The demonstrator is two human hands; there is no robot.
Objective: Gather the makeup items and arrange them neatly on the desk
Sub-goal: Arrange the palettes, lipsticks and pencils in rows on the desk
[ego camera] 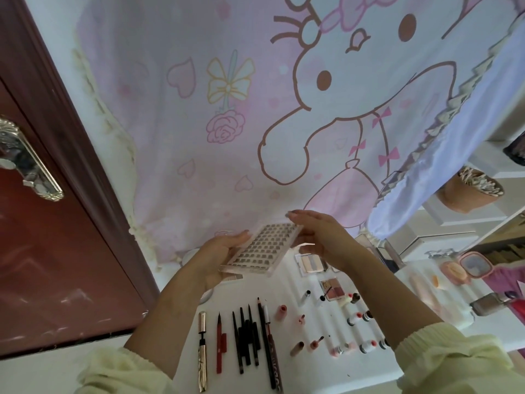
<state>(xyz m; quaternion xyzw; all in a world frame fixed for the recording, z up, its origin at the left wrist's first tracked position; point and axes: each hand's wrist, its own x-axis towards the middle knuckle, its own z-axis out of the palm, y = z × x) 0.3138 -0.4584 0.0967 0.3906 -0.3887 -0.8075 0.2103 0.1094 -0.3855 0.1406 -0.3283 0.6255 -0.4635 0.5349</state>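
A flat clear case of false-lash clusters (262, 248) is held tilted above the white desk (306, 373). My left hand (218, 258) grips its left edge from below. My right hand (318, 234) holds its top right corner with fingers over the edge. Below on the desk lie a gold mascara tube (202, 345), a red liner pen (220, 341), several black pencils (250, 336) in a row, several small lipsticks and tubes (335, 334), and two eyeshadow palettes (311, 264).
A pink cartoon curtain (227, 123) hangs behind the desk. A red-brown door (56, 265) with a metal handle stands at the left. A pink compact mirror (474, 265), a sponge and a tub of cotton swabs (471, 189) are at the right.
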